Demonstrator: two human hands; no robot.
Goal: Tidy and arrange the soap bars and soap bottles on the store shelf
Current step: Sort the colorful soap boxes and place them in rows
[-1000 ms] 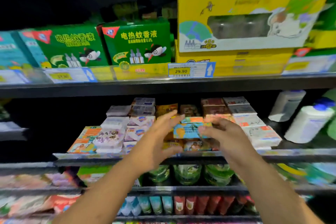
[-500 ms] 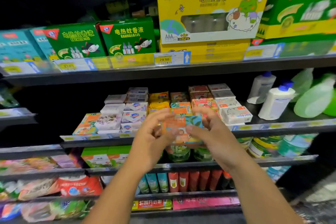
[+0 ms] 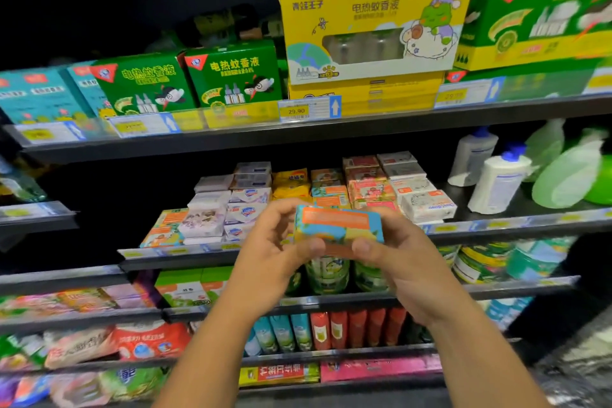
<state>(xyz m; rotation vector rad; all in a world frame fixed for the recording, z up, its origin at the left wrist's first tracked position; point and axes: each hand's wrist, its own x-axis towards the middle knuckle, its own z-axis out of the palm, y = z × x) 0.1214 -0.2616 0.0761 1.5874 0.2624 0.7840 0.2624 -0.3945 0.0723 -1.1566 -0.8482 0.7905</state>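
Right now the left hand (image 3: 275,252) and the right hand (image 3: 400,262) are both holding one soap bar (image 3: 337,225), a blue, orange and yellow packet, between them in the air in front of the shelf (image 3: 516,225). The left hand is pinching the packet's left end, its thumb pressing on the lower front edge and its fingers curling over the top. The right hand is pinching the right end, thumb in front and fingers going behind. The packet is lying lengthwise, its long face tilting up toward the camera. It is hanging just in front of the stacked soap bars (image 3: 367,190) that are filling the middle of the shelf. Further right on the same shelf two white soap bottles (image 3: 500,182) with blue caps are standing upright, and pale green bottles (image 3: 566,175) are leaning just beside them. On the shelf above, green boxes (image 3: 231,76) and a yellow box (image 3: 374,10) are standing in a row.
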